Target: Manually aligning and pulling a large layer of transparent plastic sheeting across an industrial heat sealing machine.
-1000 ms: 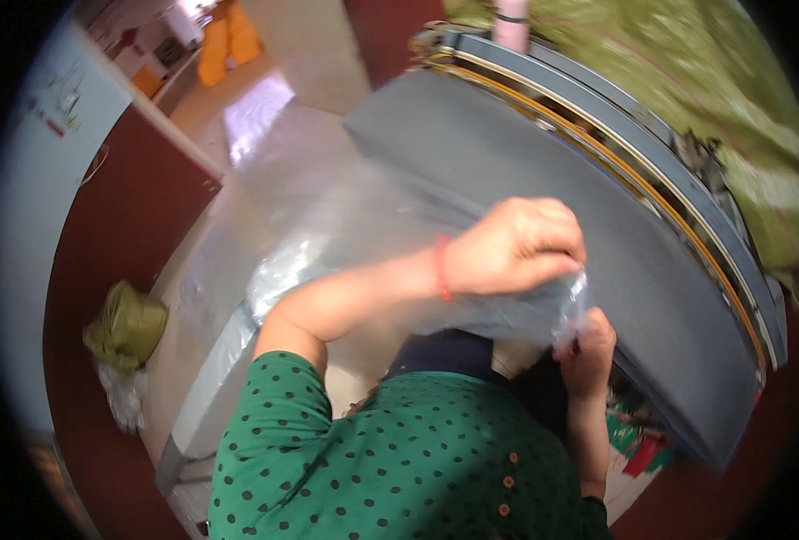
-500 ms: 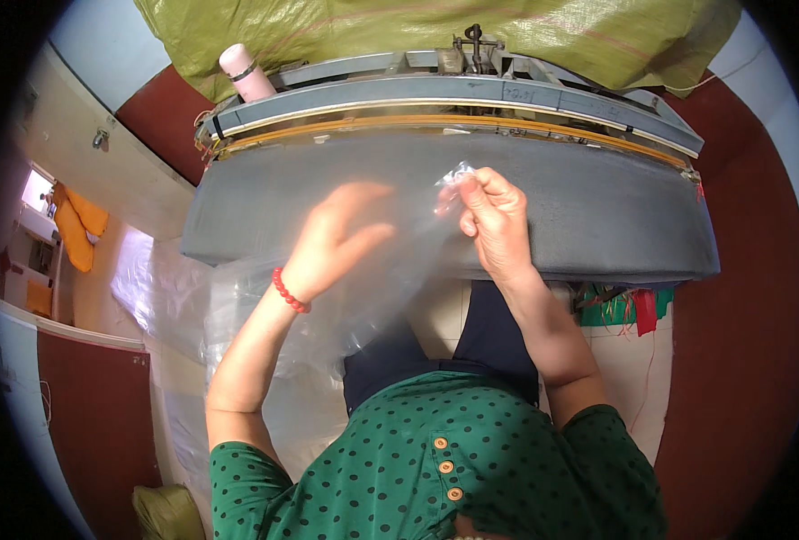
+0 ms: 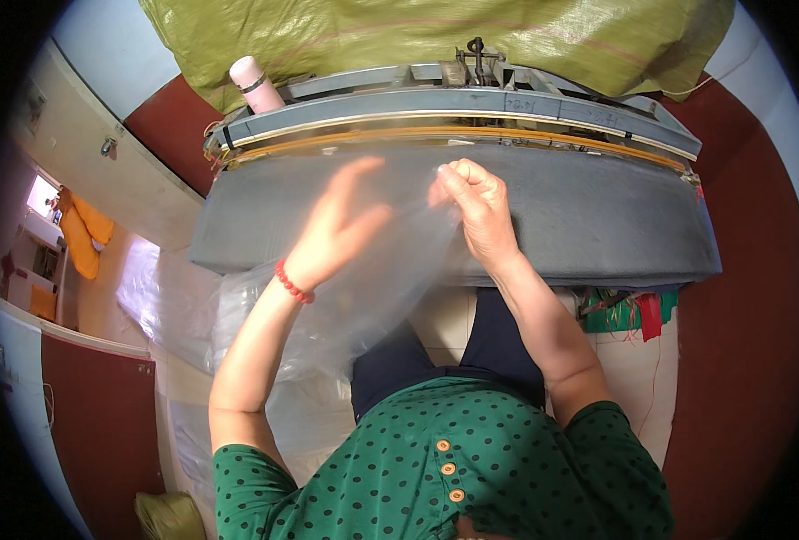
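The right hand pinches the clear plastic bag, the left hand spread wide inside; a sudden pull may tear it.

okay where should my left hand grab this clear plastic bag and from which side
Probably the top edge of the clear plastic bag, left of where the right hand already pinches a corner. Come from the left: the left hand is open there against the film, which sags slack toward the lap.
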